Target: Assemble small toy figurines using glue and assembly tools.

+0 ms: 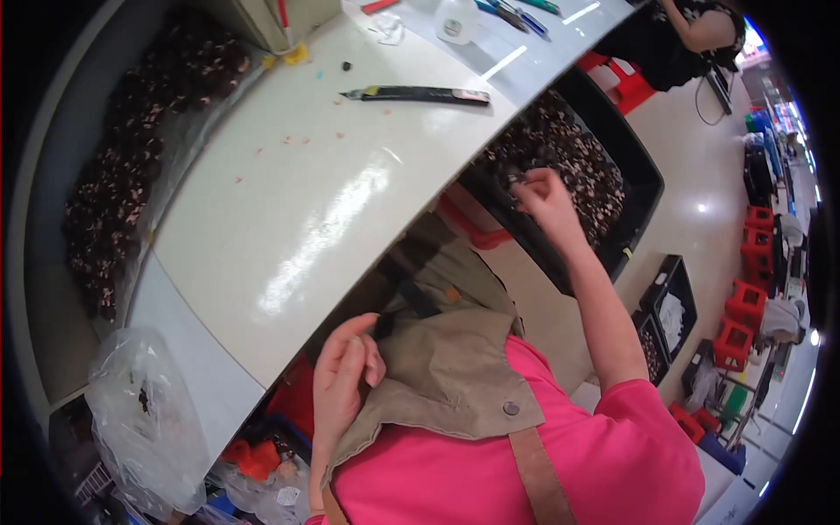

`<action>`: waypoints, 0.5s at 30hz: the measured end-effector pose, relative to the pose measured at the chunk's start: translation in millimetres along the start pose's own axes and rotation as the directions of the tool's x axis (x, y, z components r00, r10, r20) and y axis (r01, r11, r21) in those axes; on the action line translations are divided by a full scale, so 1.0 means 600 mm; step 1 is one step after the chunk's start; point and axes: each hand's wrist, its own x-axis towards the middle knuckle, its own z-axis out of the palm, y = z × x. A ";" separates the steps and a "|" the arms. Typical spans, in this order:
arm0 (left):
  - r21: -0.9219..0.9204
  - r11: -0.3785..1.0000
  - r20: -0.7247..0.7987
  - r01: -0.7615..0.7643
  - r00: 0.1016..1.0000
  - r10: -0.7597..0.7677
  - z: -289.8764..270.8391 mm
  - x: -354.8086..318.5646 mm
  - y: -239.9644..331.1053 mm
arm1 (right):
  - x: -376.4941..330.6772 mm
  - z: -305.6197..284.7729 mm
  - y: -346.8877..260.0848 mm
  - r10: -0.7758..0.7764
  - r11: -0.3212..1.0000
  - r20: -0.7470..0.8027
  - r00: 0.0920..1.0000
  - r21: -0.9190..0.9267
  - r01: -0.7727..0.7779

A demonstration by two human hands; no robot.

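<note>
My right hand reaches over a black bin filled with small dark pieces flecked with pink. Its thumb and fingers are pinched together at a small dark piece near the bin's near left side. My left hand is held just off the table's front edge, over the apron, with its fingers curled in. A small black shape shows by its fingertips; whether they grip it is unclear. On the white table lies a black-handled craft knife, apart from both hands. A tiny black piece sits beyond it.
A grey tray at the left holds a large heap of similar dark pieces. Clear plastic bags hang at the lower left. A bottle and pens stand at the back. Red stools line the right; another person sits far right.
</note>
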 end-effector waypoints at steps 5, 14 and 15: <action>0.349 0.937 0.086 -0.009 0.996 -0.023 -0.005 -0.037 0.082 | 0.044 -0.043 0.025 -0.079 0.989 -0.258 0.963 -0.138 0.044; 0.924 0.197 0.118 -0.329 0.734 0.669 -0.133 0.095 0.293 | -0.161 0.080 -0.270 -0.912 0.410 0.092 0.401 0.276 0.869; 0.945 0.121 0.134 -0.303 0.700 0.701 -0.131 0.130 0.323 | -0.178 0.068 -0.309 -0.914 0.404 0.088 0.396 0.269 0.874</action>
